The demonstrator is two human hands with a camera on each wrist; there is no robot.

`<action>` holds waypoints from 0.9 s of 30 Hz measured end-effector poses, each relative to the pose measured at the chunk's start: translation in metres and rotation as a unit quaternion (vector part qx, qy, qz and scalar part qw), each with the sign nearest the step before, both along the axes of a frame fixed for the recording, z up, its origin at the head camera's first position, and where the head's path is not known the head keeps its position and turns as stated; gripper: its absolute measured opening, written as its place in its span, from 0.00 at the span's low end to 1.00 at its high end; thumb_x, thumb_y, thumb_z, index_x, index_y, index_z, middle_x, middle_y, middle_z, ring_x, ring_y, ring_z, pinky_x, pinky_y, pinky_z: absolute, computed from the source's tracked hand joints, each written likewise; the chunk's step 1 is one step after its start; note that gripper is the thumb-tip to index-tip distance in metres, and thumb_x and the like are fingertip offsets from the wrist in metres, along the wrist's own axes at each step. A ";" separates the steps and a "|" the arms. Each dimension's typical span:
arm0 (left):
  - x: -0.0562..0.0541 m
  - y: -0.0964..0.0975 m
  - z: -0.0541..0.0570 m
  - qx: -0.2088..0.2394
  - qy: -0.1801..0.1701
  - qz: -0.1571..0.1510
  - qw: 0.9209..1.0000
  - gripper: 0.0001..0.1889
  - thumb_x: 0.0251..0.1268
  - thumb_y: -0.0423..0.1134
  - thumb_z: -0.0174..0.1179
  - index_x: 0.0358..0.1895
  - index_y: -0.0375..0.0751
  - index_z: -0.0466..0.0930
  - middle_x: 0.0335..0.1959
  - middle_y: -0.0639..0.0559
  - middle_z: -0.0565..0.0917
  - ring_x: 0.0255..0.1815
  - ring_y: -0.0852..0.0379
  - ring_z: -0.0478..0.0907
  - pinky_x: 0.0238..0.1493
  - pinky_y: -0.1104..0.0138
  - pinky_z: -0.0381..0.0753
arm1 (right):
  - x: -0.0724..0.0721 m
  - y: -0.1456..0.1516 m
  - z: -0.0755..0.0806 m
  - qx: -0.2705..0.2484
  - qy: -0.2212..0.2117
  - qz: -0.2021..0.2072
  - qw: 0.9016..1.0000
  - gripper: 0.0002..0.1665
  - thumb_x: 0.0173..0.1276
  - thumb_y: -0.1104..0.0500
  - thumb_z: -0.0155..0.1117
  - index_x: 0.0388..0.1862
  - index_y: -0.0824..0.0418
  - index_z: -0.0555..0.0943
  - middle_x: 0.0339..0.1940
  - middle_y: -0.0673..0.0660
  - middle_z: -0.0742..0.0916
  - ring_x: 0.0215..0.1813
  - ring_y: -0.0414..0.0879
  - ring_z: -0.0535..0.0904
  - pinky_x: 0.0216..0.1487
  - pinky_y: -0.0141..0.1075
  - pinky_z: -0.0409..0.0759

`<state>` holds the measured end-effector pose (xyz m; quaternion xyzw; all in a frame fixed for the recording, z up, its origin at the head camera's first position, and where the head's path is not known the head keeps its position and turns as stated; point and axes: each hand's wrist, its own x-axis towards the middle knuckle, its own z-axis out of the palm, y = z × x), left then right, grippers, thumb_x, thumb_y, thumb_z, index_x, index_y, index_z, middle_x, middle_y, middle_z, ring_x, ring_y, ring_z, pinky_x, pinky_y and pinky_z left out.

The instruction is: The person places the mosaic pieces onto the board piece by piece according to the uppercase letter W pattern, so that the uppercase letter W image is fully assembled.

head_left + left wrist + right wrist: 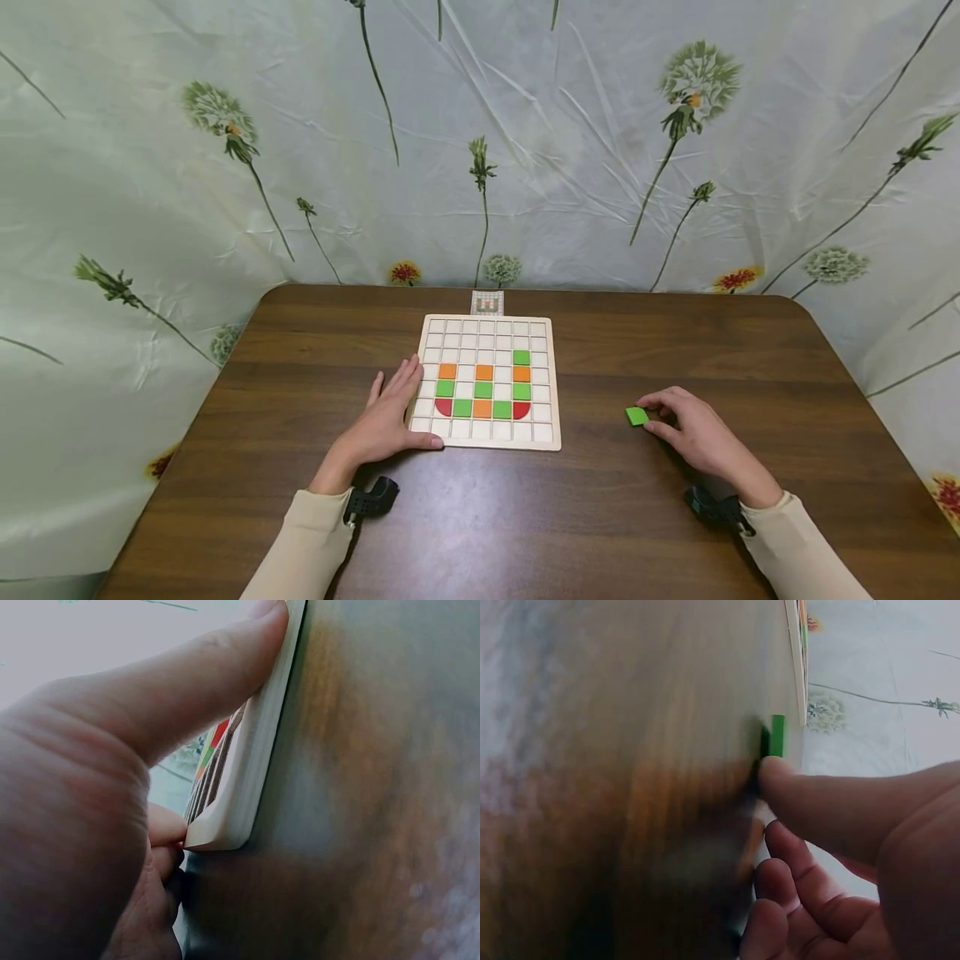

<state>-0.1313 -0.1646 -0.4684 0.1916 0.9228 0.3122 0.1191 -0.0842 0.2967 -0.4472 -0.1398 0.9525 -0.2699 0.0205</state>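
A wooden grid board point(540, 433) lies on the table, bearing orange, green and red tiles in a U-like pattern with a middle bar. My left hand point(385, 423) rests at its near left corner, fingers straight along the left side and thumb on the near edge. In the left wrist view the thumb point(202, 671) presses the board's rim point(251, 780). Right of the board, my right hand point(693, 429) pinches a green square tile point(637, 416) between thumb and fingers. The right wrist view shows this green tile point(778, 735) edge-on beyond the thumb point(817, 799).
Behind the board lies a small printed card point(487, 302) with a grid pattern, partly cut off by the board's far edge. The brown wooden table point(600, 533) reaches back to a floral curtain point(555, 125). Each wrist wears a black strapped device.
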 end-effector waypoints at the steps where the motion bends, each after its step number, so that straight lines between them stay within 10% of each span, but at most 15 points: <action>1: 0.000 0.000 0.000 0.000 -0.001 0.000 1.000 0.68 0.45 0.64 0.76 0.81 0.34 0.43 0.83 0.46 0.39 0.83 0.46 0.35 0.76 0.44 0.25 | 0.000 0.000 0.000 0.000 0.000 -0.001 1.000 0.16 0.65 0.65 0.71 0.52 0.63 0.84 0.44 0.54 0.83 0.43 0.48 0.79 0.42 0.44 0.79; 27: 0.000 -0.001 0.001 -0.001 -0.001 0.000 1.000 0.68 0.45 0.65 0.76 0.81 0.35 0.42 0.83 0.47 0.39 0.83 0.47 0.35 0.76 0.45 0.25 | -0.011 -0.036 0.004 -0.052 0.011 -0.025 0.998 0.16 0.66 0.63 0.72 0.52 0.63 0.83 0.37 0.50 0.84 0.35 0.42 0.75 0.33 0.35 0.74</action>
